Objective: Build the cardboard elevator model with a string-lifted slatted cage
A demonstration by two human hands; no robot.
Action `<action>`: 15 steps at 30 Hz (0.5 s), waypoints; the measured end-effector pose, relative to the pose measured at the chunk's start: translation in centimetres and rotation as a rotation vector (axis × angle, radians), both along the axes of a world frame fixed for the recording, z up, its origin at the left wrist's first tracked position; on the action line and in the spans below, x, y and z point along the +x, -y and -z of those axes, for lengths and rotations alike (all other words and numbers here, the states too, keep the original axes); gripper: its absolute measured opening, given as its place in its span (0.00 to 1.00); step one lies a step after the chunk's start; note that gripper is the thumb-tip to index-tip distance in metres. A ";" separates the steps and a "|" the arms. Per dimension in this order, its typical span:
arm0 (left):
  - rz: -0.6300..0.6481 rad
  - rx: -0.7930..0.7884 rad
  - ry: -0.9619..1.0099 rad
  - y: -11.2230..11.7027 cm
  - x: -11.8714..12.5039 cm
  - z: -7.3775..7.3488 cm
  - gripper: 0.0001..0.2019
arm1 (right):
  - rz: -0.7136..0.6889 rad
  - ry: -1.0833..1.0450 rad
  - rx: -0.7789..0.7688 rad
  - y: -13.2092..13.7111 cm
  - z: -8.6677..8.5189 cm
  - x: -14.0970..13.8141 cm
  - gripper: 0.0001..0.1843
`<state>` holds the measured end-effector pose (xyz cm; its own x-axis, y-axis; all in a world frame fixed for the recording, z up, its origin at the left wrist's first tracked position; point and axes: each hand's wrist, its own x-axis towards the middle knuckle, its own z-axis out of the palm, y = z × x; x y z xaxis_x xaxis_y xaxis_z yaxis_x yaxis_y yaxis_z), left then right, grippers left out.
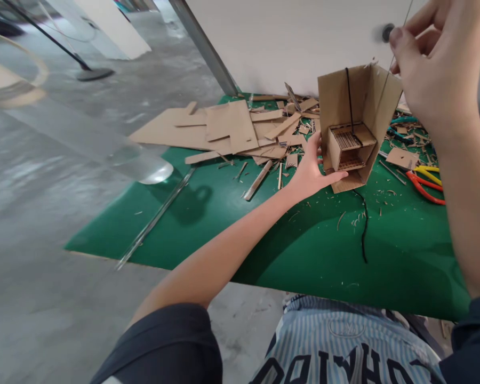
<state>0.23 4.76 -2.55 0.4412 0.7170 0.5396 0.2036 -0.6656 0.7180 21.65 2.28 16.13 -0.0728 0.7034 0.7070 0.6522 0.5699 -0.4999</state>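
Observation:
My left hand [310, 173] grips the lower left side of a small cardboard box model [354, 125] that stands tilted on the green table [264, 234]. Inside the box sits a little slatted cardboard shelf. A black cord [363, 229] runs down inside the box and trails out over the table. My right hand [436, 58] is raised above and to the right of the box, its fingers pinched on a thin wire [392, 61] that leads down to the box's top edge.
Flat cardboard sheets and offcuts [224, 130] are piled at the table's far side. Wooden sticks [258, 180] and shavings lie scattered. Red and yellow handled pliers [426, 184] rest at the right. A white wall stands behind; grey floor lies to the left.

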 end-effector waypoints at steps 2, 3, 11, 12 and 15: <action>0.005 0.000 0.002 0.0 0.0 0.0 0.52 | 0.076 0.084 0.106 -0.2 0.4 0.0 0.24; 0.008 0.000 0.004 0.0 0.0 0.0 0.52 | 0.125 0.118 0.149 -0.2 0.6 -0.1 0.27; 0.016 0.029 0.006 -0.1 0.1 -0.1 0.52 | 0.139 0.127 0.098 0.6 0.4 -0.6 0.29; 0.017 0.031 0.004 -0.1 0.1 -0.1 0.52 | 0.109 0.092 0.089 0.6 0.5 -0.6 0.25; 0.011 0.034 0.004 0.0 0.0 -0.2 0.51 | 0.008 -0.039 0.068 0.4 0.8 -0.3 0.13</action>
